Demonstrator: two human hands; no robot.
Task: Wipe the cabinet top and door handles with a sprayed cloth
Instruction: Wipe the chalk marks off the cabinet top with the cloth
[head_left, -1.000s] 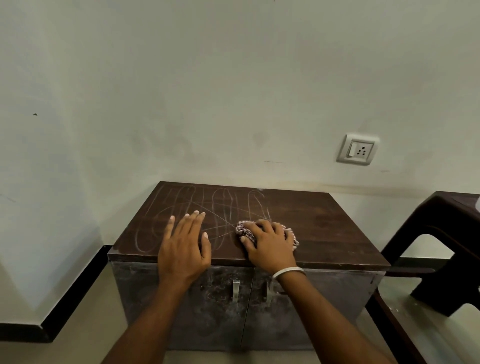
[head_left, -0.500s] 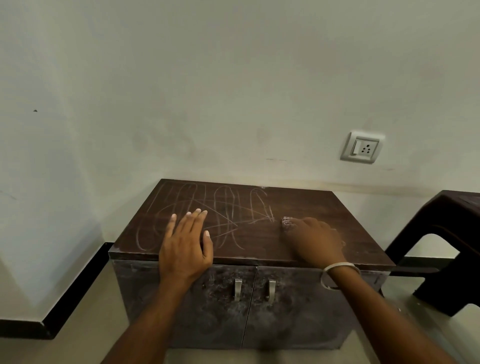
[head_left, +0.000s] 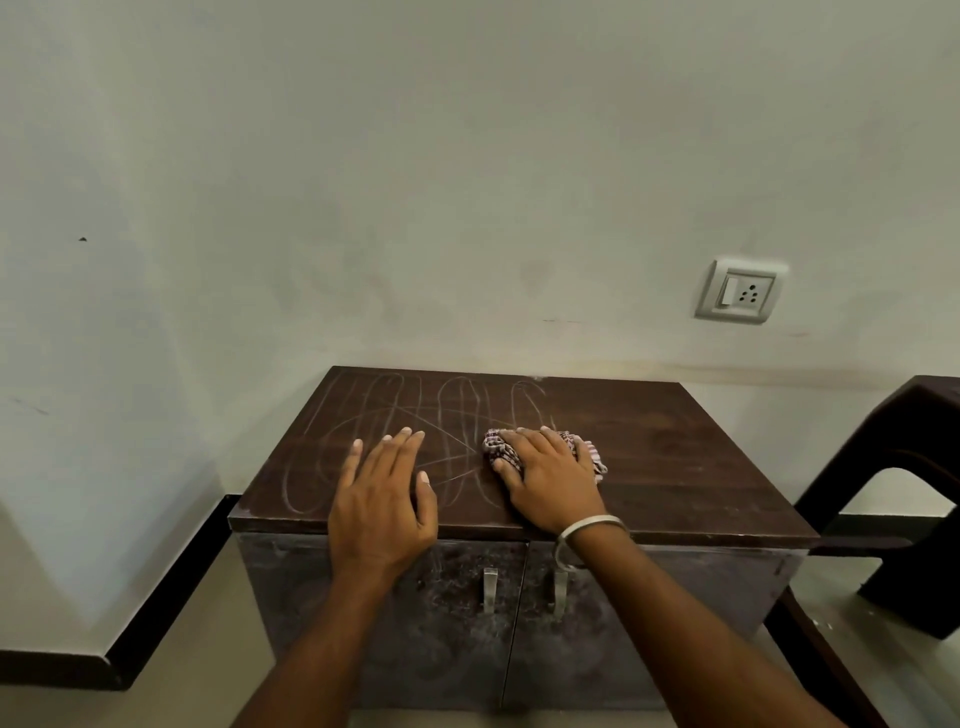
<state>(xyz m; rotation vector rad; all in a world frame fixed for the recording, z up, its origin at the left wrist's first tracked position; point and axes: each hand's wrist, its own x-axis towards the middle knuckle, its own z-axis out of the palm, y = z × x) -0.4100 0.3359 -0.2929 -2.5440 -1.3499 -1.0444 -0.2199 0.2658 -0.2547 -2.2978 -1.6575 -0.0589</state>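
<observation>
One cloth (head_left: 540, 451) under right hand (head_left: 553, 475); two door handles (head_left: 490, 588); left hand (head_left: 382, 499) flat

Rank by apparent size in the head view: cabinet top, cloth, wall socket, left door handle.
1. Cabinet top, largest by far.
2. Wall socket and cloth: unsure, since the right hand hides most of the cloth.
3. Left door handle, smallest.

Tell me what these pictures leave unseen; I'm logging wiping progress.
Head view only:
- Cabinet top under the cloth and right hand: covered.
- Marks beneath the left hand: hidden.
- Right door handle: top behind the wrist.
- Cabinet base: behind the forearms.
- Whether the cloth is damp: cannot tell.
</observation>
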